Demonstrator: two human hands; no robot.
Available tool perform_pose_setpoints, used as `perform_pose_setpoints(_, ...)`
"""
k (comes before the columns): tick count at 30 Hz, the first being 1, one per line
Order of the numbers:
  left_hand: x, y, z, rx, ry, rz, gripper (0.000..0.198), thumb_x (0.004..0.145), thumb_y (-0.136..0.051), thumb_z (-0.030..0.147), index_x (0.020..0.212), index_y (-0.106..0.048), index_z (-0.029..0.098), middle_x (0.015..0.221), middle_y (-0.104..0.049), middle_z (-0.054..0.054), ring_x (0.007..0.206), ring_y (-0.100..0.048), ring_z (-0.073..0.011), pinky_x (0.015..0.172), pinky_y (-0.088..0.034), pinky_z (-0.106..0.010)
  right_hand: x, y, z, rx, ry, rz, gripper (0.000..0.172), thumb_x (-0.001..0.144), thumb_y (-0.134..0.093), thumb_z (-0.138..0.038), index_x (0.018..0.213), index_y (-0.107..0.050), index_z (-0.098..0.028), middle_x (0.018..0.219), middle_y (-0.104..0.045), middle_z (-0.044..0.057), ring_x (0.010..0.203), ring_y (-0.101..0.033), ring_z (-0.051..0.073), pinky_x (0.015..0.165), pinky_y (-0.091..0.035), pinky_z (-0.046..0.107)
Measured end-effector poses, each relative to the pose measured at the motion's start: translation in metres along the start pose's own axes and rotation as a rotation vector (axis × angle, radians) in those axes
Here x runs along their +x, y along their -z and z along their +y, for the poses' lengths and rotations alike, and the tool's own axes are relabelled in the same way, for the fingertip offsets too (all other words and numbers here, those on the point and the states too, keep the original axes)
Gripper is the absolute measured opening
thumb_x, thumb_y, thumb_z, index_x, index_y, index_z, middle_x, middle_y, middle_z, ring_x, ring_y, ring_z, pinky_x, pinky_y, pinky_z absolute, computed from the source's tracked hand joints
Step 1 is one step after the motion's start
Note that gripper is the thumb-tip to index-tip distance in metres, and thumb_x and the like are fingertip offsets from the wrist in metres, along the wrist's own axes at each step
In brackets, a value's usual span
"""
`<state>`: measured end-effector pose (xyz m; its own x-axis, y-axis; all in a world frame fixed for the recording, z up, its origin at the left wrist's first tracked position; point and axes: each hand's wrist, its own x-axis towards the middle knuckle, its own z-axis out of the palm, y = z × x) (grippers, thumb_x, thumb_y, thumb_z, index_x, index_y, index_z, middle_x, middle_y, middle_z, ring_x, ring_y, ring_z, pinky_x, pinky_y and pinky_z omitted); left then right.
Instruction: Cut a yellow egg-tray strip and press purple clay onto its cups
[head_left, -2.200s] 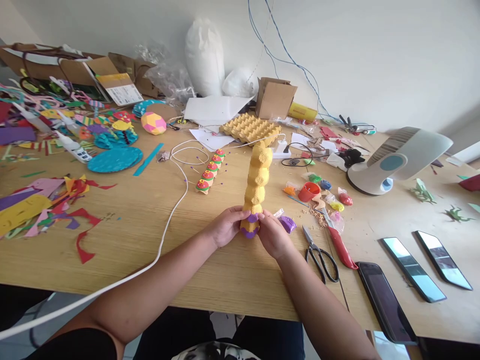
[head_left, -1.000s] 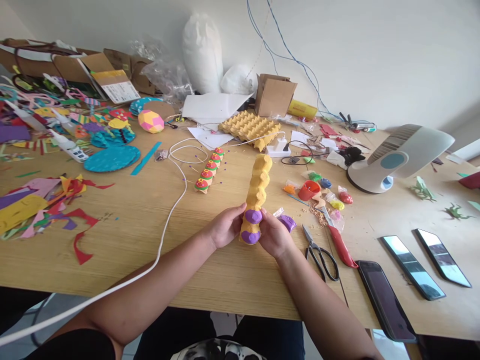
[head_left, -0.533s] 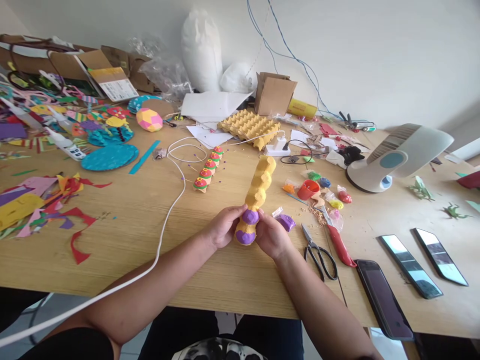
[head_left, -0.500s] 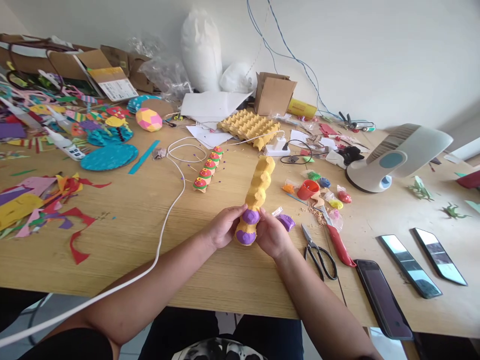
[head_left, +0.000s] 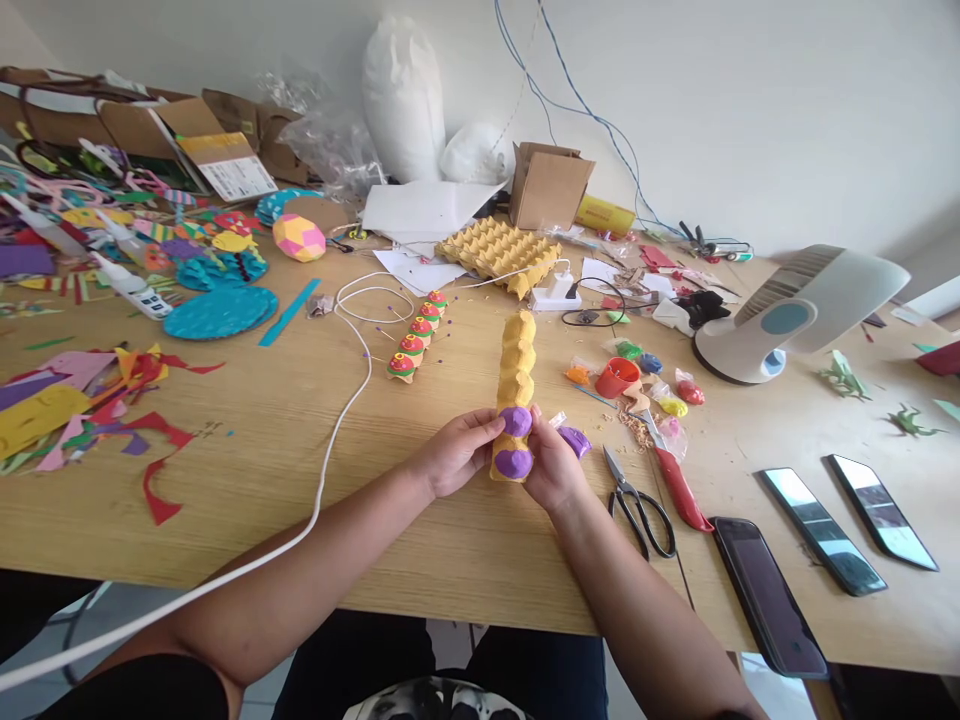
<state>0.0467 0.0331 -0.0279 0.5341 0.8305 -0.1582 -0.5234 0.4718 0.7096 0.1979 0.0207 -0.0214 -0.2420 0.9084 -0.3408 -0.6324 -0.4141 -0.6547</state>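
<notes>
Between my hands is a strip of yellow egg carton (head_left: pixel 517 372), its bumps in a row pointing away from me. The two bumps nearest me are covered in purple clay. My left hand (head_left: pixel 466 452) grips the strip's left side, thumb at the upper purple bump. On the right side my right hand (head_left: pixel 553 462) holds it with the fingers partly hidden. Just beyond that hand lies a packet of purple clay (head_left: pixel 575 441). Farther off stands a finished-looking carton caterpillar (head_left: pixel 412 346) with red and green bumps and pins along its sides.
Scissors (head_left: pixel 636 505), a red-handled knife (head_left: pixel 681 490) and several phones (head_left: pixel 769 595) lie to the right. Clay packets surround an orange cup (head_left: pixel 617 377). A white cable (head_left: pixel 328 450) crosses over my left forearm. Behind are an egg tray (head_left: pixel 499 252) and a white fan (head_left: pixel 799 310).
The carton strip has turned from a rightward lean to nearly straight, its far end swinging left and its near end moving right. Both hands still hold it.
</notes>
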Motion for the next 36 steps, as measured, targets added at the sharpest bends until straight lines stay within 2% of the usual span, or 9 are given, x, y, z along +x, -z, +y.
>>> perform_pose_setpoints(5, 0.001, 0.002, 0.002, -0.013, -0.026, 0.056, 0.028, 0.077, -0.083, 0.036, 0.090, -0.077, 0.012, 0.081, -0.071, -0.005, 0.070, -0.062, -0.0127, 0.067, -0.047, -0.024, -0.004, -0.004, 0.000, 0.029, -0.029, -0.089, 0.032, 0.085, -0.071, -0.053, 0.097, -0.068, -0.023, 0.087, -0.075, 0.003, 0.091, -0.068, 0.023, 0.079, -0.055, 0.033)
perform_pose_setpoints(8, 0.001, 0.001, 0.006, -0.018, -0.038, 0.088, 0.029, 0.075, -0.085, 0.035, 0.088, -0.077, 0.011, 0.080, -0.072, -0.006, 0.069, -0.063, -0.0131, 0.066, -0.047, -0.025, -0.005, -0.004, 0.001, 0.046, -0.007, -0.134, 0.028, 0.082, -0.076, -0.045, 0.095, -0.071, -0.021, 0.090, -0.075, 0.002, 0.084, -0.067, 0.018, 0.078, -0.054, 0.029)
perform_pose_setpoints(11, 0.001, 0.001, 0.007, -0.030, -0.028, 0.106, 0.030, 0.075, -0.085, 0.034, 0.091, -0.077, 0.010, 0.081, -0.073, -0.007, 0.069, -0.063, -0.0130, 0.066, -0.048, -0.025, -0.004, -0.003, 0.001, 0.070, 0.009, -0.118, 0.023, 0.080, -0.079, -0.037, 0.093, -0.072, -0.020, 0.090, -0.075, 0.000, 0.080, -0.065, 0.015, 0.077, -0.052, 0.026)
perform_pose_setpoints(17, 0.006, 0.008, 0.004, 0.007, -0.009, 0.024, 0.035, 0.075, -0.086, 0.034, 0.100, -0.077, 0.011, 0.090, -0.075, -0.008, 0.077, -0.067, -0.0150, 0.074, -0.052, -0.026, 0.000, 0.002, 0.003, 0.063, -0.011, -0.082, 0.024, 0.083, -0.078, -0.042, 0.093, -0.071, -0.022, 0.084, -0.074, -0.001, 0.072, -0.065, 0.015, 0.071, -0.052, 0.028)
perform_pose_setpoints(22, 0.008, 0.012, 0.004, 0.070, 0.003, 0.076, 0.030, 0.071, -0.088, 0.032, 0.090, -0.078, 0.011, 0.081, -0.074, -0.006, 0.070, -0.065, -0.0126, 0.068, -0.050, -0.024, 0.001, 0.002, 0.003, 0.006, 0.021, -0.060, 0.026, 0.079, -0.082, -0.041, 0.088, -0.071, -0.019, 0.077, -0.073, 0.000, 0.067, -0.064, 0.015, 0.070, -0.053, 0.029)
perform_pose_setpoints(28, 0.010, 0.012, 0.004, 0.091, -0.020, 0.149, 0.029, 0.068, -0.090, 0.033, 0.084, -0.079, 0.012, 0.078, -0.075, -0.006, 0.067, -0.065, -0.0127, 0.067, -0.049, -0.025, 0.001, 0.004, 0.002, -0.085, 0.053, -0.069, 0.028, 0.076, -0.084, -0.042, 0.085, -0.073, -0.018, 0.075, -0.073, 0.003, 0.082, -0.070, 0.021, 0.077, -0.054, 0.033)
perform_pose_setpoints(32, 0.011, 0.015, 0.003, 0.099, 0.002, 0.157, 0.032, 0.066, -0.091, 0.033, 0.087, -0.080, 0.011, 0.081, -0.076, -0.007, 0.068, -0.065, -0.0122, 0.067, -0.049, -0.025, 0.002, 0.007, -0.003, -0.132, 0.005, -0.066, 0.026, 0.069, -0.090, -0.032, 0.080, -0.073, -0.016, 0.069, -0.072, 0.001, 0.070, -0.067, 0.016, 0.071, -0.053, 0.029)
perform_pose_setpoints(36, 0.011, 0.017, 0.003, 0.106, 0.026, 0.146, 0.033, 0.066, -0.091, 0.032, 0.088, -0.080, 0.010, 0.081, -0.075, -0.007, 0.068, -0.064, -0.0116, 0.066, -0.049, -0.024, 0.002, 0.009, -0.006, -0.142, -0.038, -0.079, 0.028, 0.067, -0.092, -0.033, 0.079, -0.073, -0.015, 0.066, -0.071, 0.001, 0.062, -0.064, 0.013, 0.066, -0.053, 0.027)
